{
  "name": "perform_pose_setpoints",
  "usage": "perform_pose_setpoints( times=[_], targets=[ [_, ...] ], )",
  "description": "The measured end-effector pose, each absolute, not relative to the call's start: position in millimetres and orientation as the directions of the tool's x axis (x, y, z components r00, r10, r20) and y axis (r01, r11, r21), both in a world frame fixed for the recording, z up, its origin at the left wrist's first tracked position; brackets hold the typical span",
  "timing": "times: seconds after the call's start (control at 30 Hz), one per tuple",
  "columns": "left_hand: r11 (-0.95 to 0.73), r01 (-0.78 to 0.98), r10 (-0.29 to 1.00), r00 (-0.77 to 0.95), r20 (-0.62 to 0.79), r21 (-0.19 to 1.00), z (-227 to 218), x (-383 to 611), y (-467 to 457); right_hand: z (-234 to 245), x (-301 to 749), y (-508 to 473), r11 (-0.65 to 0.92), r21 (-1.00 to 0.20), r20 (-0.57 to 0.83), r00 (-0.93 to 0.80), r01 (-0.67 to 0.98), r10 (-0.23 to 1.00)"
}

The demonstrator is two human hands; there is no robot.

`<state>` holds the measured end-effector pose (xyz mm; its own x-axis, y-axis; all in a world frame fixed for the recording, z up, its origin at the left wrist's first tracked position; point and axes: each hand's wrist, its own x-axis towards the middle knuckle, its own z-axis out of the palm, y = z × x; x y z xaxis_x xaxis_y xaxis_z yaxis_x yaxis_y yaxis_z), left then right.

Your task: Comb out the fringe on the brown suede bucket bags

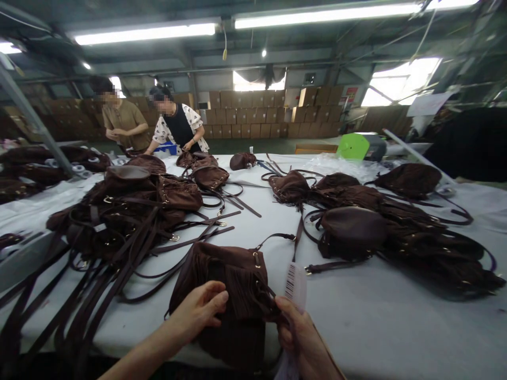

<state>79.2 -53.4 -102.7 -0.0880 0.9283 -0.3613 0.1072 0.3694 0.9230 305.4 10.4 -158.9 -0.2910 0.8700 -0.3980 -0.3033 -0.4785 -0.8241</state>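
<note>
A dark brown fringed drawstring bag (225,264) stands at the table's near edge, with gold-coloured eyelets around its top. My left hand (200,309) is at its front, against the fringe, with the fingers loosely bent and a little apart. On the bag's right side, my right hand (295,330) is closed on a clear plastic sleeve with a barcode label (291,279). Its thumb and fingertip also meet the bag's dark cord, though the exact grip is partly hidden. A thin strap (277,236) loops from the bag's top toward the right.
Brown bags with long straps are heaped to the left (130,211). More brown bags (352,232) lie on the right of the white-covered table (348,316). Two people stand beyond the far left end. A green machine (352,146) and stacked cartons (253,113) are farther back.
</note>
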Motion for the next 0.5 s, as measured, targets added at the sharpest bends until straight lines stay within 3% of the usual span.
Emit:
perform_pose_setpoints(
  times=[0.1,0.2,0.33,0.43,0.5],
  targets=[
    [0.509,-0.167,0.839,-0.123,-0.53,0.844,-126.9,95.9,-56.3,-161.2,302.0,5.2,-0.485,-0.828,-0.381,-0.354,-0.281,0.854],
    [0.532,-0.247,0.805,-0.147,-0.574,0.81,-142.1,116.5,-43.3,-171.6,295.6,-0.8,-0.466,-0.847,-0.356,-0.377,-0.255,0.855],
    [0.588,-0.399,0.763,-0.014,-0.646,0.704,-146.6,147.6,-21.1,-186.5,295.8,-6.1,-0.45,-0.863,-0.352,-0.366,-0.229,0.861],
    [0.642,-0.438,0.739,0.134,-0.66,0.63,-146.6,159.8,-14.7,-189.8,306.1,-8.6,-0.438,-0.881,-0.337,-0.411,-0.181,0.847],
    [0.662,-0.381,0.74,0.196,-0.643,0.646,-144.5,157.8,-14.8,-187.3,315.6,-10.4,-0.413,-0.899,-0.324,-0.413,-0.146,0.851]
  ],
)
